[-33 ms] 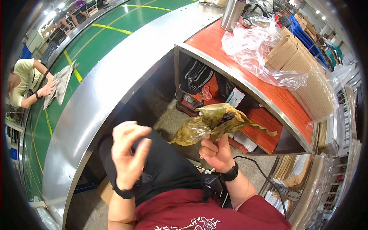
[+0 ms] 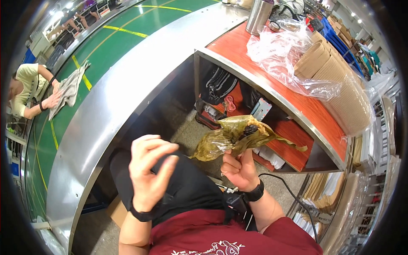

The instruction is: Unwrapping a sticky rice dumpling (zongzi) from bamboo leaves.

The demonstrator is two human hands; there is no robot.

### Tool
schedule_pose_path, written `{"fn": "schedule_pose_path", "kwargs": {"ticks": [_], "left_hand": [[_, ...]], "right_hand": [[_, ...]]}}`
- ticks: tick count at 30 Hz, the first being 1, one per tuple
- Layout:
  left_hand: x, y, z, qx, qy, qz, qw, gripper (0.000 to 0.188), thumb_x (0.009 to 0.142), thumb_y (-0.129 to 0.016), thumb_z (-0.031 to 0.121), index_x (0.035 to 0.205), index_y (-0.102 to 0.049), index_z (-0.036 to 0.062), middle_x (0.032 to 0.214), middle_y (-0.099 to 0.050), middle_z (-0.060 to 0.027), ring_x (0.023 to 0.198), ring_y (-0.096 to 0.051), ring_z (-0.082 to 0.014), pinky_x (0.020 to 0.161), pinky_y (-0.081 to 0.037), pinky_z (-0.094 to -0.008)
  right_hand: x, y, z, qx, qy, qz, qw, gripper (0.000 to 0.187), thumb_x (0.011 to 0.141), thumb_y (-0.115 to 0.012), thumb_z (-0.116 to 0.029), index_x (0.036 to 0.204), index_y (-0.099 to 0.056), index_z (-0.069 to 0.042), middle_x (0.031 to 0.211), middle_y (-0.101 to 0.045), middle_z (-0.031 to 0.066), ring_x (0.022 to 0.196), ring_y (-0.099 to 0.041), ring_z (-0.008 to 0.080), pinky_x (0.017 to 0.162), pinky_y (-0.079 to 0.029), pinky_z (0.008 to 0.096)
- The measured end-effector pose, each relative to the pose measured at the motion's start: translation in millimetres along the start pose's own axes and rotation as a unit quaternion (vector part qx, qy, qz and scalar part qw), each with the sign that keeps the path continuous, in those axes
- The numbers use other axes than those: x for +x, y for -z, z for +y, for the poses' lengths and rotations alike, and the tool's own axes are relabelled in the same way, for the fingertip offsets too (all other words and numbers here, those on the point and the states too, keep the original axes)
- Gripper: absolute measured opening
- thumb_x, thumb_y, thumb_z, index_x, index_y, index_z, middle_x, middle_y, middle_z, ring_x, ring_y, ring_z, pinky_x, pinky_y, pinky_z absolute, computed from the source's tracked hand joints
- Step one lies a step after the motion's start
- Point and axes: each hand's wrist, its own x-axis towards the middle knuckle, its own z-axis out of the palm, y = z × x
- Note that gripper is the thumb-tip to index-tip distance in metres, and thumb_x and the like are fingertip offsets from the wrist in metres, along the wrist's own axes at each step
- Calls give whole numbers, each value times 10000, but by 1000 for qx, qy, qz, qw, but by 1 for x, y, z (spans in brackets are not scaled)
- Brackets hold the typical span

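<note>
My right hand (image 2: pixel 240 168) holds up a leaf-wrapped bundle (image 2: pixel 236 136), greenish-yellow, partly unwrapped, with a dark filling showing at its top. A loose strip of leaf trails off to the right. My left hand (image 2: pixel 148 172) is raised beside it, about a hand's width to the left, fingers apart and curled, holding nothing. Both wrists wear black bands. Below the hands are my dark trousers and dark red shirt.
A curved steel counter (image 2: pixel 123 89) runs from lower left to top centre. A red-topped shelf unit (image 2: pixel 297 102) carries clear plastic bags (image 2: pixel 284 51), stacked brown paper bowls (image 2: pixel 340 85) and a steel flask (image 2: pixel 258 16). At far left another person (image 2: pixel 25 85) handles a grey cloth (image 2: pixel 68 89).
</note>
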Motion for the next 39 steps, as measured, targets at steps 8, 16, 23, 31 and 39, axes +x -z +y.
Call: {"fn": "schedule_pose_path", "kwargs": {"ticks": [8,16,23,31,39], "left_hand": [[26,-35,16,35,-8,0,999,187,638,-726,107,813,-667,76,777,-595,-33,794,-517,-200,703,-405,-317],[24,-61,12,-120,153,-43,980,125,766,-667,99,834,-657,-5,771,-605,-59,760,-532,-125,707,-407,-241],[22,-66,6,-303,285,-49,908,90,823,-608,67,854,-627,-15,799,-589,4,751,-501,-46,704,-394,-195],[20,-71,5,-291,285,1,913,80,747,-631,85,764,-621,8,727,-580,-32,741,-520,-118,707,-400,-253],[16,-69,7,-219,234,0,947,20,765,-555,12,748,-562,3,742,-501,14,705,-449,-55,651,-359,-201]], "right_hand": [[3,-10,7,2,-4,10,1000,414,915,-397,-428,947,-493,-27,565,-287,-73,457,-214,25,435,-203,181],[5,-2,9,-74,48,17,996,257,889,-489,-370,915,-504,-115,679,-376,-91,484,-244,24,463,-230,184],[5,-8,10,-103,75,13,992,207,839,-589,-311,843,-482,-134,657,-365,-84,512,-278,31,473,-241,181],[4,-7,16,-118,80,29,989,237,831,-591,-346,895,-506,-135,657,-370,-86,507,-273,22,475,-239,179],[5,-2,15,-95,47,25,994,351,819,-567,-452,982,-534,-143,619,-343,-109,481,-239,21,461,-208,185]]}}
